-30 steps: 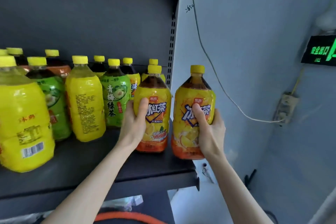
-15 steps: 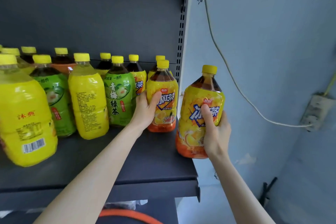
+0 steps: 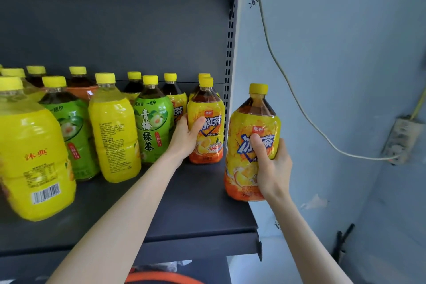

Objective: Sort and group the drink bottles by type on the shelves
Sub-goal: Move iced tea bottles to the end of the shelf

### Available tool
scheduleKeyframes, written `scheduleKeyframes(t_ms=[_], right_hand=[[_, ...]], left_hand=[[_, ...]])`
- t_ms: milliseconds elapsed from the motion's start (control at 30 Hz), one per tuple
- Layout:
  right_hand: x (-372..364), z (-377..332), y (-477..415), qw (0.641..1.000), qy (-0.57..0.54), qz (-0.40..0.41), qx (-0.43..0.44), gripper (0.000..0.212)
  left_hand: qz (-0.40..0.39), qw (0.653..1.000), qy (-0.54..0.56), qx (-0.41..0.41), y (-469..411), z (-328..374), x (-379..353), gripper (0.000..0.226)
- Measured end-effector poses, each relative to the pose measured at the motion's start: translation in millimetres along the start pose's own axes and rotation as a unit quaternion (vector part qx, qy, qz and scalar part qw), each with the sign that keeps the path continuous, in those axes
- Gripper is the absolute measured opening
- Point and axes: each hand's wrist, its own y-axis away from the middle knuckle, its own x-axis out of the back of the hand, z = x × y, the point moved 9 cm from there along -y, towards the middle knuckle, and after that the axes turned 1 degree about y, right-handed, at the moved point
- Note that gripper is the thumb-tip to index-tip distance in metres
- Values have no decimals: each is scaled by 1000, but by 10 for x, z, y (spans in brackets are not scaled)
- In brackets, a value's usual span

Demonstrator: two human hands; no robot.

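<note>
Gripping an iced tea bottle (image 3: 211, 122) in the left hand (image 3: 187, 138), near the shelf's (image 3: 184, 203) right rear corner among its kind. Clasping a second bottle (image 3: 252, 127) in the right hand (image 3: 273, 166) at the right edge, seemingly to join them.

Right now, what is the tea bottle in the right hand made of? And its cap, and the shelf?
Iced tea bottle in the right hand: clear plastic, probably; dark tea shows through the neck, and a glossy, wrinkled yellow film label wraps the body. Cap: opaque yellow plastic, it seems. Shelf: looks like dark grey painted metal, matte, with a slotted upright.
</note>
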Motion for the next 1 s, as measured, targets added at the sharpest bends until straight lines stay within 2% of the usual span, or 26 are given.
scheduleKeyframes(t_ms=[200,333,433,600,700,800,900,1000], right_hand=[[-4,-14,2,1000,-6,-4,2,32],[-32,-18,24,1000,-7,-15,-4,41],[-135,-18,58,999,-7,-38,0,39],[-564,56,179,991,-32,-128,-14,48],[-830,99,227,982,-36,-184,-28,54],[-965,87,194,975,-27,-218,-33,60],[-1057,65,179,962,-61,-261,-40,52],[-1098,119,158,957,-60,-280,-48,75]], left_hand=[[-4,1000,-5,4,16,1,10,53],[4,1000,-7,16,123,30,46,56],[24,999,27,14,325,82,98,53],[5,990,138,41,545,143,65,53],[-24,981,180,67,581,84,17,61],[-35,977,197,74,612,77,-12,59],[-29,978,193,71,601,71,-25,57],[-18,979,192,70,555,39,-21,57]])
